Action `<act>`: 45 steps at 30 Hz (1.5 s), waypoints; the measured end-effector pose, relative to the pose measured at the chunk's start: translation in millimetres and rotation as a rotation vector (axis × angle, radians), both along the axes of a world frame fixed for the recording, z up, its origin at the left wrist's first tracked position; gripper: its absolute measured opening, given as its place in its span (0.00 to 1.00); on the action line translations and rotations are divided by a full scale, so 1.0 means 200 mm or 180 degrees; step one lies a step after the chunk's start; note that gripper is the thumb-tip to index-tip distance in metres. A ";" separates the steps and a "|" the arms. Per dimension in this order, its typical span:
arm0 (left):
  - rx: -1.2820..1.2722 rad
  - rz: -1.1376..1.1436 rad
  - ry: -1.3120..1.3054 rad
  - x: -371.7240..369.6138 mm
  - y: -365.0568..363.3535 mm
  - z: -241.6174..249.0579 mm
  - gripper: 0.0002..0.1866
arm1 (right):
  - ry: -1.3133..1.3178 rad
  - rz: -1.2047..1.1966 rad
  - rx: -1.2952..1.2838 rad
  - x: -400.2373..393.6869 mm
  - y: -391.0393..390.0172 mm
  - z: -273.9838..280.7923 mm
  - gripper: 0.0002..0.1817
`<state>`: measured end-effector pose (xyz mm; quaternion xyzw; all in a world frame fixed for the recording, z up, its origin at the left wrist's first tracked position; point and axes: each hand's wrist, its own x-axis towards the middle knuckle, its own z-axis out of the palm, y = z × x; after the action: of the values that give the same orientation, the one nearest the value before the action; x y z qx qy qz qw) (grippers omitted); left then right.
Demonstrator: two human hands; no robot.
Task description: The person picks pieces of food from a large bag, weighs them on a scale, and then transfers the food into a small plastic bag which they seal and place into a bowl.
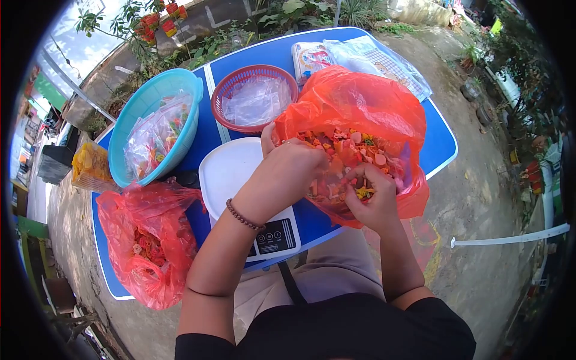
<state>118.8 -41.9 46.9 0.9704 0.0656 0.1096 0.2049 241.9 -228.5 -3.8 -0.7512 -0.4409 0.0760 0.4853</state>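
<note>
A large red plastic bag (372, 96) stands gaping on the right of the table, filled with small red, orange and yellow pieces (375, 157). My left hand (295, 165) reaches over the bag's left side, fingers curled; its fingertips are partly hidden. My right hand (375, 195) is in the bag's near side, thumb and fingers bent together around the pieces. What either hand grips does not show clearly; something clear and filmy lies between them. Under my left forearm sits a white kitchen scale (277, 236) with a white tray (227, 168) on top.
A turquoise basin (195, 111) holds filled clear packets. Clear bags lie in a red basket (219, 108). A second red bag (171, 210) of pieces hangs at the table's near left edge. Plastic packages (384, 63) lie at the back; a yellow-filled container (90, 168) sits left.
</note>
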 end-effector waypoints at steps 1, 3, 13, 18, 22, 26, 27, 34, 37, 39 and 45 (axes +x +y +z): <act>-0.0063 0.0049 0.0104 -0.02 0.01 0.06 0.08 | 0.0121 0.0057 0.0149 -0.01 0.02 0.00 0.11; -0.0080 0.0203 0.0295 -0.08 0.04 0.14 0.08 | 0.0372 0.0193 0.0442 -0.03 0.06 0.00 0.11; 0.0167 0.1075 0.1205 -0.26 0.30 0.22 0.02 | -0.0466 0.0921 0.0613 -0.24 0.38 0.10 0.09; 0.0282 0.1200 0.1130 -0.28 0.34 0.17 0.02 | -0.0526 0.0982 0.0335 -0.31 0.49 0.08 0.09; 0.0266 0.1264 0.1004 -0.28 0.34 0.16 0.04 | -0.0485 0.0966 0.0286 -0.33 0.52 0.08 0.09; 0.0259 0.0995 0.0313 -0.28 0.31 0.15 0.07 | -0.0619 0.0934 0.0582 -0.31 0.49 0.11 0.09; 0.0152 0.0903 0.0230 -0.27 0.30 0.15 0.07 | -0.0663 0.0873 0.0596 -0.29 0.47 0.13 0.09; 0.0272 0.0357 -0.0225 -0.08 0.11 0.13 0.09 | -0.0235 -0.0007 0.0072 -0.06 0.17 0.15 0.05; 0.0479 0.0123 -0.0212 -0.01 0.01 0.07 0.07 | -0.0217 -0.0487 0.0201 0.05 0.08 0.11 0.07; 0.0592 0.0088 -0.0153 0.02 -0.04 0.02 0.07 | -0.0448 -0.0608 0.0092 0.10 0.03 0.08 0.09; 0.0734 -0.0038 0.0207 0.07 -0.14 -0.07 0.11 | -0.1136 -0.0154 -0.0732 0.15 -0.03 -0.01 0.14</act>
<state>132.4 -69.1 33.1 0.9910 0.0534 0.0837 0.0903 271.3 -234.2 -6.4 -0.8136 -0.4900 -0.0201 0.3123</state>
